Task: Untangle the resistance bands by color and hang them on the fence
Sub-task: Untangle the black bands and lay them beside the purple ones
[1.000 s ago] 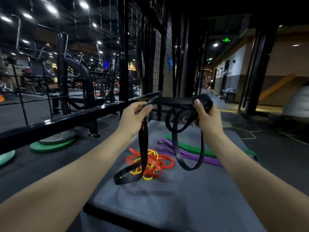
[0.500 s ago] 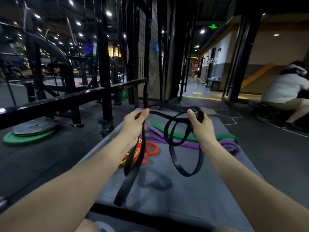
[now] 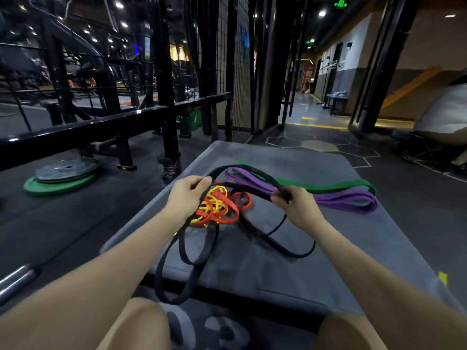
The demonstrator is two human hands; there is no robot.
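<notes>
Black resistance bands point(image 3: 194, 248) loop between both hands and trail down onto the grey mat point(image 3: 353, 248). My left hand point(image 3: 185, 197) grips one stretch of black band; my right hand point(image 3: 294, 203) pinches another stretch near its fingertips. Under the hands lies a tangle of red and yellow bands point(image 3: 217, 205). Behind the right hand, a purple band point(image 3: 346, 198) and a green band point(image 3: 338, 184) lie stretched out on the mat. The black fence rail point(image 3: 101, 127) runs along the left.
Stacked weight plates point(image 3: 60, 175) sit on the floor at left, and a barbell end point(image 3: 17, 279) pokes in at lower left. A seated person point(image 3: 444, 117) is at the far right. Black posts and mesh point(image 3: 235, 59) stand beyond the mat.
Both hands have dropped lower toward the mat with the black bands, and more of the black loops now rest on the mat. My view has tilted downward.
</notes>
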